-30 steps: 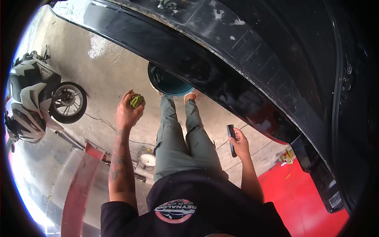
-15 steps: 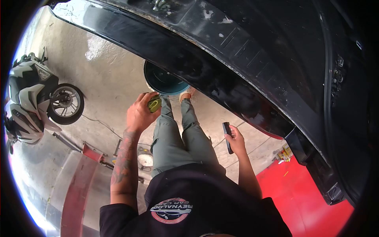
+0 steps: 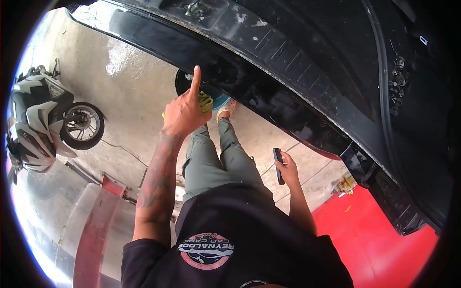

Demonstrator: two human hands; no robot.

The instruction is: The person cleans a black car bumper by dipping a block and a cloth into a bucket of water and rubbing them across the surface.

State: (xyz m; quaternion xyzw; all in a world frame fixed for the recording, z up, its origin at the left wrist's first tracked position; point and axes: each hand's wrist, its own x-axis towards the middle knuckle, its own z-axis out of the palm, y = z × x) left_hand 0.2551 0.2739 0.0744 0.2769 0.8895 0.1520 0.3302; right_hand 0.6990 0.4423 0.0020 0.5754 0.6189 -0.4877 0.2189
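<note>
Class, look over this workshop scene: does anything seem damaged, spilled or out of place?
Yes. The ribbed black panel beyond the glossy black strip bears pale patches that break its dark surface, perhaps worn finish. The bright floor patch could be wetness or glare.

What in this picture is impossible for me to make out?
All in the head view:
Much of the yellow-green pad: hidden behind the left hand.
Part of the bucket: hidden by the left hand and black car panel.
Part of the black block: covered by the right hand.
Small dark pieces: too small to identify.
</note>
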